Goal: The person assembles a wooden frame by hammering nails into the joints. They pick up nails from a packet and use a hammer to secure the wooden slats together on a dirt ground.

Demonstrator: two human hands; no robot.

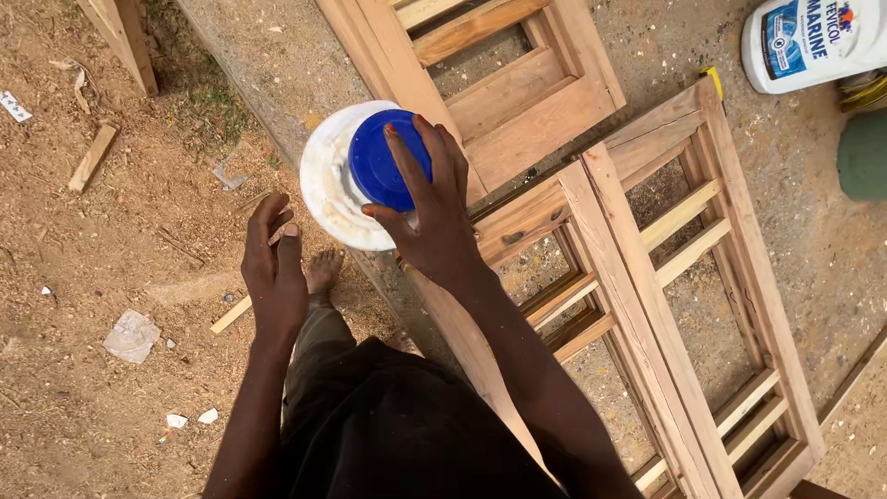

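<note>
**A:** Where is the tub right now?

**B:** The white glue tub (pixel 334 189) sits up in the air over the edge of the concrete, held from above. The right hand (pixel 430 217) is spread over its blue lid (pixel 383 166), fingers clamped down on the cap and thumb hooked against the tub's side — so the whole weight seems to hang from that one grip on the top.

**A:** And the other hand?

**B:** The left hand (pixel 275 268) is open, fingers loosely curled, holding nothing. It hovers just below and beside the tub, not touching it.

**A:** So what worries you?

**B:** The lid. If it is only loosely seated, I judge the tub could drop away from the cap, and the bare foot (pixel 323 270) is right beneath it. The tub's outside also looks smeared with dried glue, which may make the grip slippery.

**A:** Anything else in the way?

**B:** The wooden frame (pixel 647 277) lies just beside the person on the right, with another wooden frame (pixel 499 74) above it. A spill would likely land on the joinery or in the sawdust on the ground (pixel 111 277) — messy either way. A second white glue bottle (pixel 813 42) stands well apart at the top right, out of harm's reach.

**A:** Best guard?

**B:** Probably the free hand under the base.
</note>
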